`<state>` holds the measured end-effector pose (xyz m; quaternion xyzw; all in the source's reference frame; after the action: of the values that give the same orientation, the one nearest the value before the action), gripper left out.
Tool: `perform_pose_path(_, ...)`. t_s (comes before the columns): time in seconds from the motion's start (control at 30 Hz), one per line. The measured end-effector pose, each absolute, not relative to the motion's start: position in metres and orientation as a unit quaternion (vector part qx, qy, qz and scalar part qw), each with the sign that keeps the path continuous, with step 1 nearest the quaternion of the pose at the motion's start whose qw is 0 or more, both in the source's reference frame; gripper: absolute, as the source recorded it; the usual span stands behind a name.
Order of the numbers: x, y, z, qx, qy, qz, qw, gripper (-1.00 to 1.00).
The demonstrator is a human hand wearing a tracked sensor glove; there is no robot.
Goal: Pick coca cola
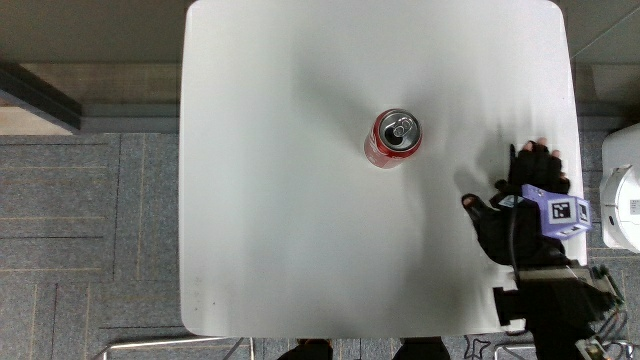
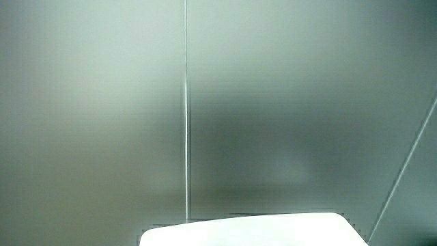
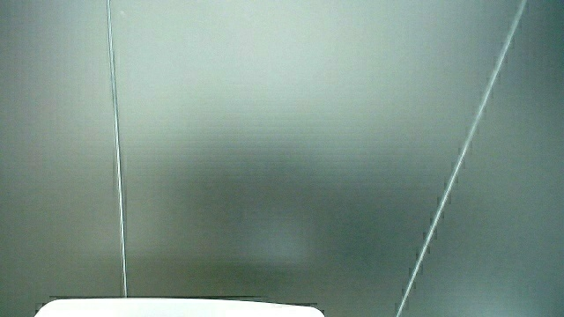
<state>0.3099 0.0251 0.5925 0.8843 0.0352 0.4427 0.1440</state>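
Note:
A red Coca-Cola can [image 1: 393,138] stands upright near the middle of the white table [image 1: 280,220], its silver lid facing up. The gloved hand [image 1: 528,190] lies flat over the table close to its edge, nearer to the person than the can and well apart from it. Its fingers are spread and hold nothing. A patterned cube [image 1: 561,212] sits on the back of the hand. Both side views show only a pale wall and a strip of the table's edge [image 2: 246,229] [image 3: 176,308].
A white rounded object [image 1: 622,190] stands on the floor just off the table's edge beside the hand. Grey carpet [image 1: 90,230] surrounds the table.

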Motion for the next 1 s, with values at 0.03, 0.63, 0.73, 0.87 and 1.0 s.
perform_pose_path(0.03, 0.305, 0.024, 0.590, 0.881, 0.039, 0.447, 0.151, 0.00)
perform_pose_path(0.63, 0.248, 0.003, 0.609, 0.768, -0.007, 0.616, 0.173, 0.00)
perform_pose_path(0.73, 0.241, 0.002, 0.610, 0.753, -0.022, 0.636, 0.167, 0.00)
perform_pose_path(0.87, 0.240, 0.002, 0.613, 0.757, -0.027, 0.634, 0.156, 0.00)
perform_pose_path(1.0, 0.238, 0.001, 0.611, 0.759, -0.023, 0.634, 0.144, 0.05)
